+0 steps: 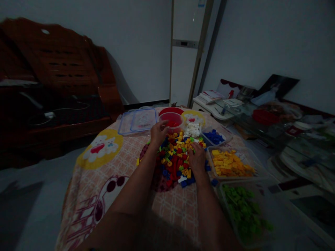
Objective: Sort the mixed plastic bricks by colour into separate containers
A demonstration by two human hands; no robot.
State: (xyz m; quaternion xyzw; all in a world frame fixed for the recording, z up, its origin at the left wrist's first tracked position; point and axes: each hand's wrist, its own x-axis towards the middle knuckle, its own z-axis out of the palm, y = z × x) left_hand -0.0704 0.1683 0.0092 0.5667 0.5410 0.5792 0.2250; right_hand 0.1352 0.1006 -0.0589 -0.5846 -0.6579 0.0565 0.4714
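Note:
A mixed pile of coloured toy building blocks (175, 164) lies in the middle of the cloth-covered table. At the left rim of a round pink tub (176, 129) with red blocks inside is my left hand (158, 134), its fingers apart and no block visible in them. My right hand (197, 157) rests at the right side of the pile with its fingers curled down among the blocks. A bit of green shows by those fingertips, but what they grip is too small to make out.
To the right stand clear boxes of blue blocks (214, 136), yellow blocks (230, 164) and green blocks (243, 209). White blocks (193, 129) are heaped behind the pile. Blue-edged clear lids (138, 121) lie at the back left. A glass-topped table (243, 116) adjoins on the right.

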